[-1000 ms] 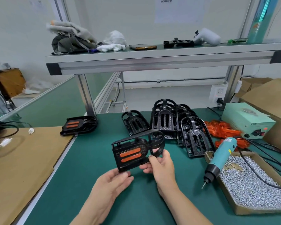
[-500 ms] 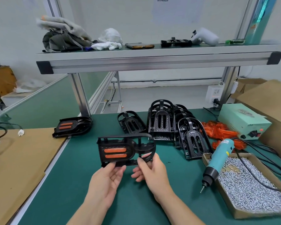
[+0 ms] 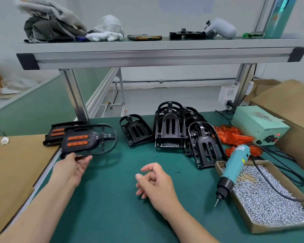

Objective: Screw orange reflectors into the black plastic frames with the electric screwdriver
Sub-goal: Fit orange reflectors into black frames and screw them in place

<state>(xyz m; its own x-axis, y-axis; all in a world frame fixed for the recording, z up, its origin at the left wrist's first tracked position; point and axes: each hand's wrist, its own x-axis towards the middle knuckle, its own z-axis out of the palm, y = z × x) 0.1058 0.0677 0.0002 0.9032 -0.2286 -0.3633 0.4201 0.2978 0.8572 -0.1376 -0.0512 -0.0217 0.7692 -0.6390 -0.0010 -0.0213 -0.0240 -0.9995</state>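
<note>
Start at the left hand's fingers (image 3: 83,159): they curl up under the near edge of a black plastic frame (image 3: 93,137) with the thumb at its corner, so the left hand (image 3: 70,170), palm turned up, pinches it by that edge. The frame is blurred, held roughly flat and low over the left end of the green tabletop (image 3: 112,199), with two orange reflectors (image 3: 77,140) sitting side by side in its slots. Just behind it, and partly covered by it, a second fitted frame (image 3: 55,132) lies at the tabletop's edge.

Over to the right hand (image 3: 154,183): it hangs above the middle of the tabletop with its fingers loosely curled, nothing in them, well apart from the held frame.

Further right, the teal electric screwdriver (image 3: 235,165) lies slanted with its body on the rim of a cardboard tray (image 3: 279,228) full of silver screws (image 3: 263,195). Its bit points down toward the tabletop and a black cable runs off to the right.

Behind the hands stands a cluster of empty black frames (image 3: 170,127), with a lone empty frame (image 3: 135,130) just to its left. A heap of loose reflectors (image 3: 233,135) sits between that cluster and a pale green power box (image 3: 258,123).

A brown cardboard sheet (image 3: 16,163) covers the surface to the left. Overhead, a shelf (image 3: 147,55) carries a phone (image 3: 144,38) and a white cloth (image 3: 107,30)
</note>
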